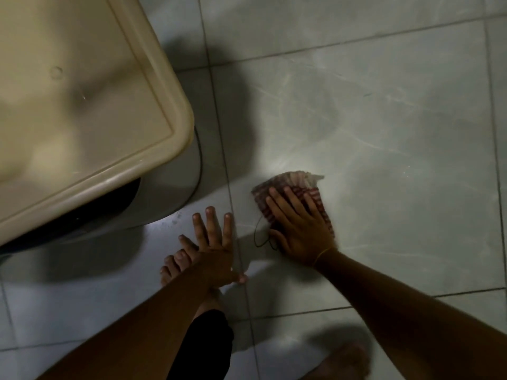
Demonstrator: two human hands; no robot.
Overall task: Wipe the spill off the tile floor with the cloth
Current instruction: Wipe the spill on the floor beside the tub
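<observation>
A red-and-white checked cloth (290, 185) lies flat on the pale grey tile floor (384, 111). My right hand (297, 226) presses down on the cloth, palm flat and fingers spread, covering its near half. My left hand (212, 242) hovers to the left of the cloth with fingers spread and nothing in it. The tile around the cloth shines with faint streaks; I cannot make out a distinct spill. A thin dark thread loop (259, 237) lies on the floor just left of my right hand.
A large beige plastic lid or tabletop (82, 105) fills the upper left, with a dark rounded base (175, 198) under it. My bare feet stand on the tiles: one (175, 263) below my left hand, the other (343, 363) at the bottom edge.
</observation>
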